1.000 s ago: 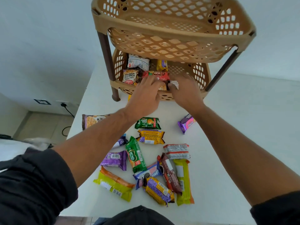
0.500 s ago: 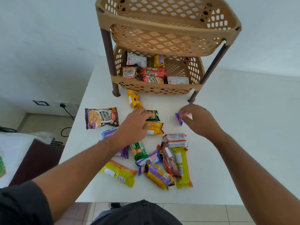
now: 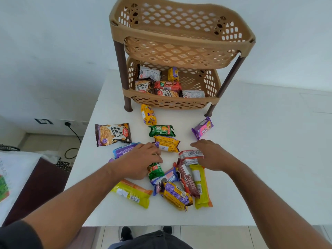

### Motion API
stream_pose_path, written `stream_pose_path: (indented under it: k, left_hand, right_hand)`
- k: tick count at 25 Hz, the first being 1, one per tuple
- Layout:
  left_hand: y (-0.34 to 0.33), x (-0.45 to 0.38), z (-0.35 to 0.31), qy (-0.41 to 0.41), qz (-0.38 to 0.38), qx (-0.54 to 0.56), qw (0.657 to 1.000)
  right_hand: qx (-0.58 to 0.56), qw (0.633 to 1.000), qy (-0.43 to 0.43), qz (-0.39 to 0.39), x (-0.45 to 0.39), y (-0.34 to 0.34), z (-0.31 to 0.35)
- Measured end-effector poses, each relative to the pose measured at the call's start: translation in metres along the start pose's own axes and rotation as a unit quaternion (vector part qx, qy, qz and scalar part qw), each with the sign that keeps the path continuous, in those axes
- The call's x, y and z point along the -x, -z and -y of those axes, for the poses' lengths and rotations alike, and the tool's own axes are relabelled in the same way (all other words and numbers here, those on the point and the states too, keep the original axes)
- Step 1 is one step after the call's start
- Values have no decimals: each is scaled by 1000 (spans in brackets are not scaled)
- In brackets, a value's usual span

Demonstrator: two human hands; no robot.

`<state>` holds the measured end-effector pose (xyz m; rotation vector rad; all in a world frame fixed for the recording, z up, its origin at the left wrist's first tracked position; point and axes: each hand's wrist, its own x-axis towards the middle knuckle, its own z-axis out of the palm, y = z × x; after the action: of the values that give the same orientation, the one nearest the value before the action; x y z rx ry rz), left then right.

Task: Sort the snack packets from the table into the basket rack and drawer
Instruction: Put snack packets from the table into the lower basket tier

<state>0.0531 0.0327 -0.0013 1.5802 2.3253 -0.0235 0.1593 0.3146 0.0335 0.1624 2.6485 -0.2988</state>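
Observation:
The tan two-tier basket rack (image 3: pixel 172 103) stands at the back of the white table (image 3: pixel 260 159). Its lower basket holds several packets, and I see nothing in the top basket. Many snack packets lie scattered on the table in front of it. My left hand (image 3: pixel 138 160) is curled down over a green biscuit packet (image 3: pixel 156 171), with purple packets (image 3: pixel 124 149) partly hidden beneath it. My right hand (image 3: pixel 213 155) rests with its fingers spread against a white and red packet (image 3: pixel 190 156). No drawer is in view.
On the table also lie a salted peanuts bag (image 3: pixel 112 134), a green Good Day packet (image 3: pixel 161 130), yellow packets (image 3: pixel 167 143), a purple packet (image 3: pixel 202 130) by the rack's right leg, and a heap (image 3: pixel 179 187) near the front edge. A dark cabinet (image 3: pixel 36 186) stands at the left.
Both hands came back from the rack's lower basket to the packets in the middle of the table. The right hand left the purple packet and now touches the white and red one.

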Motion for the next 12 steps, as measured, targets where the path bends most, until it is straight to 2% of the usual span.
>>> stream_pose_path:
  k: [8,12]
  left_hand:
    - [0,-3,2,-22,-22,-91,995]
    - [6,-2,6,-22,-44,-57,997]
  right_hand:
    - [-13,1000,-2,28,-7,-6,10]
    - [-7,1000,5,23,-10,-5,10]
